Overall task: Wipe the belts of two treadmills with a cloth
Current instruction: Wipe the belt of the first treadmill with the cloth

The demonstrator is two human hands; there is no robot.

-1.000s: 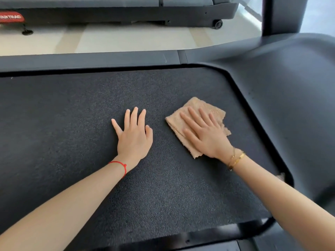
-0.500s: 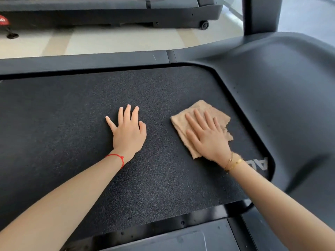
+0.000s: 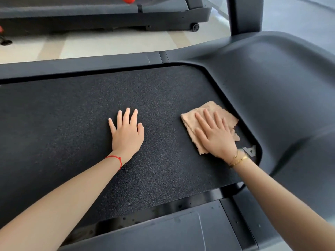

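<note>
A black textured treadmill belt [image 3: 72, 127] fills the middle of the head view. A folded tan cloth [image 3: 190, 122] lies on its right part, close to the curved edge of the motor cover. My right hand [image 3: 215, 134] presses flat on the cloth with straight, spread fingers. To the left of it my left hand [image 3: 126, 133] rests flat on the bare belt, fingers straight, holding nothing. A second treadmill [image 3: 101, 17] stands beyond a strip of floor at the top.
The dark motor cover [image 3: 272, 91] rises at the right, with an upright post [image 3: 244, 13] behind it. Side rails [image 3: 81, 65] border the belt's far edge, and a near rail [image 3: 163, 230] runs along the bottom. Pale floor [image 3: 117, 44] separates the two machines.
My right hand has slid the cloth to the right, toward the motor cover's edge. The left hand stays flat on the belt. The camera has shifted, showing more of the near rail.
</note>
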